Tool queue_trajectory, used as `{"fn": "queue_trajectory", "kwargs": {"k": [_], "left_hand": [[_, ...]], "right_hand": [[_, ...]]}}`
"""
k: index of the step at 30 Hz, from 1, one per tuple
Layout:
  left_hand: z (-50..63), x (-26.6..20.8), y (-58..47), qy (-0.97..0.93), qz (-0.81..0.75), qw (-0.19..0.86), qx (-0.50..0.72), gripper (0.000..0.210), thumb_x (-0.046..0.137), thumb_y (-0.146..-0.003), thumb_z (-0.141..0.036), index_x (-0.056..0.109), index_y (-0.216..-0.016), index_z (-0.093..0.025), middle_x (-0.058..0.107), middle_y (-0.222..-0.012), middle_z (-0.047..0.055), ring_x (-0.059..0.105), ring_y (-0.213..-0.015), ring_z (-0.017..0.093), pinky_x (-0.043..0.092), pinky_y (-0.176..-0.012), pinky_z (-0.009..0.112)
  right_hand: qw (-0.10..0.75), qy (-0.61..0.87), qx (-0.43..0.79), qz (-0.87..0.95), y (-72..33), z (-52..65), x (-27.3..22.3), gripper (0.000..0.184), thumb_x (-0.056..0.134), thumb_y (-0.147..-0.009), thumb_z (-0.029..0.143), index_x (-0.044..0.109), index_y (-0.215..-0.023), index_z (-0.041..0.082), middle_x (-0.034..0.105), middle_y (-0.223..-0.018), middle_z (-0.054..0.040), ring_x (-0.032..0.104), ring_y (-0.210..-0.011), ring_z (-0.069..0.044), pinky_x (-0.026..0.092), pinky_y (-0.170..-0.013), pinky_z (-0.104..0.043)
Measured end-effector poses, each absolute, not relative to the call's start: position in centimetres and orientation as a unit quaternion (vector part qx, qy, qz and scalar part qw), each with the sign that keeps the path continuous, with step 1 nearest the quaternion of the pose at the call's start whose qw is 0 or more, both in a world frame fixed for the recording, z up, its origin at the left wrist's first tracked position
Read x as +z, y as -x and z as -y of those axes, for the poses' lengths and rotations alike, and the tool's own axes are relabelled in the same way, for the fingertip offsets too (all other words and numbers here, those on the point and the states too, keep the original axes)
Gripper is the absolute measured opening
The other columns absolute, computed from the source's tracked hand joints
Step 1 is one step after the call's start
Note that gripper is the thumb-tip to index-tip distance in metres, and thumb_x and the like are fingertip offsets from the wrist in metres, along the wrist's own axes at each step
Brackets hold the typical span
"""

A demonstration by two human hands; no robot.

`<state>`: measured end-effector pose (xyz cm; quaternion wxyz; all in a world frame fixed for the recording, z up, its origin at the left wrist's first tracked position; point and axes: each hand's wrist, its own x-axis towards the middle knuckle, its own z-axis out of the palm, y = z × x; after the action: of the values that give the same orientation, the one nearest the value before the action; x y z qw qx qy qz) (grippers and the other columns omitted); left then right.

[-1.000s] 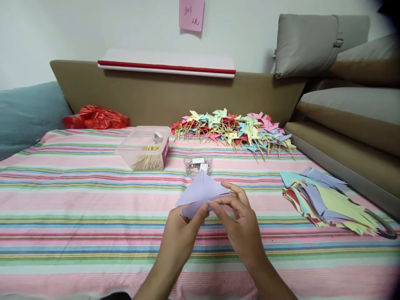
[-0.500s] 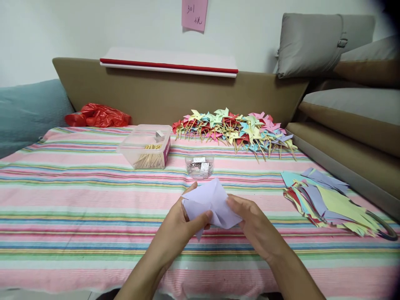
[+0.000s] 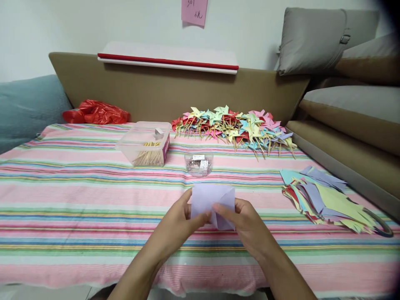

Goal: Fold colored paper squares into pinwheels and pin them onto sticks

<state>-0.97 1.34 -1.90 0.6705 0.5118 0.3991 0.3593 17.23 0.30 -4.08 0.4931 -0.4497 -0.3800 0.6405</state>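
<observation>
Far left, a red bag (image 3: 96, 112) slumps, then 1 clear box (image 3: 166, 148) of wooden sticks. Here's the left hand (image 3: 183, 218), thumb and fingers pinching the lilac paper (image 3: 211, 196) over the striped cloth (image 3: 78, 200), the 2 hands sharing it! Pinwheels (image 3: 233, 135) heap up behind. The right hand (image 3: 248, 218) grips too, thumb across its face; rightmost, fanned paper pieces (image 3: 334, 200).

Paper (image 3: 206, 198) between hands (image 3: 179, 219), packet (image 3: 199, 164) behind, box (image 3: 166, 150) left, pinwheels (image 3: 252, 131) beyond
</observation>
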Motion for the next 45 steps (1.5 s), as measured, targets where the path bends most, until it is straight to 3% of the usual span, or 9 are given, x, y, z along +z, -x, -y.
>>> {"fn": "queue_trajectory", "kwargs": {"k": [4,7,13,20,23,26,28,33,45], "left_hand": [[-1.6,-1.9,0.4,-0.436,-0.43,0.663,0.43,0.063,0.079,-0.083,-0.033,0.048,-0.137,-0.023,0.076,-0.106,0.007,0.071,-0.097,0.022,0.051,-0.083,0.031],[-1.5,-2.5,-0.4,-0.422,-0.438,0.652,0.453,0.047,0.083,-0.079,-0.036,0.063,-0.118,-0.02,0.075,-0.105,0.007,0.069,-0.1,0.022,0.051,-0.08,0.028],[-1.1,-2.9,-1.4,-0.416,-0.421,0.645,0.483,0.025,0.081,-0.079,-0.038,0.07,-0.088,-0.017,0.071,-0.089,0.005,0.064,-0.087,0.019,0.052,-0.081,0.03],[-1.1,-3.0,-1.4,-0.404,-0.435,0.616,0.519,0.027,0.081,-0.079,-0.041,0.072,-0.082,-0.016,0.07,-0.082,0.004,0.061,-0.08,0.018,0.05,-0.075,0.028],[-1.3,-3.0,-1.1,-0.387,-0.439,0.616,0.527,0.027,0.081,-0.079,-0.041,0.07,-0.079,-0.016,0.067,-0.079,0.002,0.059,-0.075,0.016,0.049,-0.071,0.027],[-1.6,-2.7,-0.6,-0.354,-0.441,0.629,0.534,0.028,0.079,-0.081,-0.041,0.069,-0.077,-0.015,0.066,-0.077,0.001,0.057,-0.073,0.014,0.048,-0.066,0.023],[-1.7,-2.5,-0.2,-0.327,-0.436,0.637,0.545,0.027,0.08,-0.08,-0.039,0.068,-0.076,-0.015,0.065,-0.076,0.0,0.057,-0.071,0.012,0.048,-0.065,0.021],[-1.9,-2.2,0.2,-0.288,-0.421,0.644,0.57,0.028,0.084,-0.075,-0.034,0.065,-0.069,-0.014,0.062,-0.069,-0.001,0.054,-0.064,0.009,0.044,-0.056,0.017],[-1.7,-2.2,-0.1,-0.326,-0.443,0.617,0.562,0.034,0.085,-0.071,-0.042,0.064,-0.068,-0.016,0.061,-0.068,-0.001,0.053,-0.063,0.012,0.044,-0.06,0.022]], "right_hand": [[0.613,0.415,0.605,0.294,-15.5,-0.6,-4.4,0.035,0.084,-0.076,0.042,0.079,-0.105,0.022,0.078,-0.1,-0.0041,0.067,-0.095,-0.022,0.052,-0.086,-0.034],[0.66,0.364,0.609,0.246,-14.4,-0.6,-4.6,0.036,0.082,-0.079,0.038,0.077,-0.112,0.024,0.078,-0.106,-0.0039,0.067,-0.103,-0.023,0.052,-0.09,-0.035],[0.662,0.334,0.629,0.233,-12.9,0.0,-4.8,0.03,0.081,-0.081,0.037,0.077,-0.108,0.027,0.077,-0.106,-0.0014,0.067,-0.101,-0.021,0.053,-0.087,-0.032],[0.626,0.359,0.637,0.273,-12.3,0.3,-4.5,0.025,0.078,-0.082,0.04,0.076,-0.102,0.025,0.077,-0.107,-0.004,0.066,-0.107,-0.027,0.052,-0.087,-0.037],[0.632,0.366,0.613,0.302,-12.7,0.2,-4.6,0.025,0.068,-0.091,0.045,0.071,-0.105,0.024,0.074,-0.112,-0.0053,0.065,-0.106,-0.025,0.052,-0.087,-0.037],[0.655,0.416,0.508,0.376,-14.0,0.1,-4.9,0.026,0.053,-0.1,0.045,0.062,-0.116,0.027,0.068,-0.114,-0.006,0.064,-0.1,-0.022,0.051,-0.087,-0.038],[0.656,0.459,0.359,0.48,-15.1,0.0,-5.1,0.023,0.055,-0.099,0.035,0.057,-0.121,0.029,0.063,-0.12,-0.0069,0.062,-0.104,-0.022,0.051,-0.09,-0.04],[0.503,0.422,-0.003,0.754,-16.9,0.1,-5.1,0.032,0.062,-0.091,0.008,0.065,-0.112,0.031,0.043,-0.143,-0.008,0.047,-0.133,-0.028,0.048,-0.1,-0.047],[0.483,0.408,-0.011,0.775,-17.0,0.1,-4.7,0.018,0.072,-0.088,0.014,0.073,-0.095,0.03,0.042,-0.145,-0.0057,0.046,-0.133,-0.032,0.048,-0.1,-0.052]]}}
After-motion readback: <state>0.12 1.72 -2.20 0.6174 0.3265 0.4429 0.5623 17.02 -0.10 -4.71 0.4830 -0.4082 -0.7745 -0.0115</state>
